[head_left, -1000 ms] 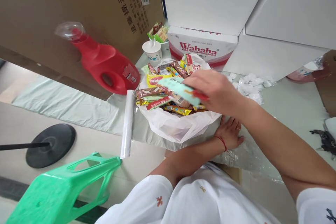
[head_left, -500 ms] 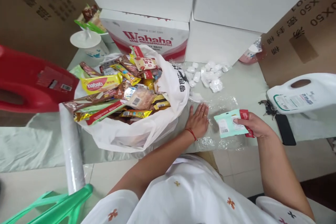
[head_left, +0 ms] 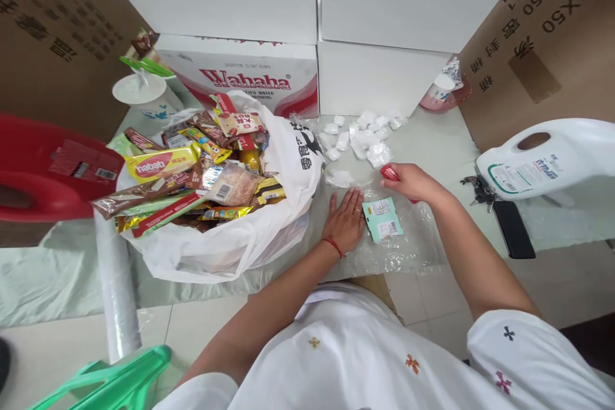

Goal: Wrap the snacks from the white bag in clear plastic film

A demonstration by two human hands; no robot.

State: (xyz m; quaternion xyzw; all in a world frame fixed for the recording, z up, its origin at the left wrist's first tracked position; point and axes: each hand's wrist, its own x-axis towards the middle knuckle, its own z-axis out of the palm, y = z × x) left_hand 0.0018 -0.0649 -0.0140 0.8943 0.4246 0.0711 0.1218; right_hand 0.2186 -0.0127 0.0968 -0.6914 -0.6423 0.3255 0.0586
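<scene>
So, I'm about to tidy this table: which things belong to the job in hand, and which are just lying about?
Job in hand: red packet in the right hand; mint-green packet beside the left hand; probably the snack bag.
Apparently lying about: phone; keys; white jug.

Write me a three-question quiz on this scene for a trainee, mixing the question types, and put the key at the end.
1. True or false: the left hand lies flat, palm down, beside the teal packet.

2. Multiple choice: which large red word is printed on the carton behind the snack-filled plastic bag?
A) Fragile
B) Wahaha
C) Nabati

3. Short answer: which hand holds the red packet?

Key:
1. True.
2. B.
3. The right hand.
</scene>
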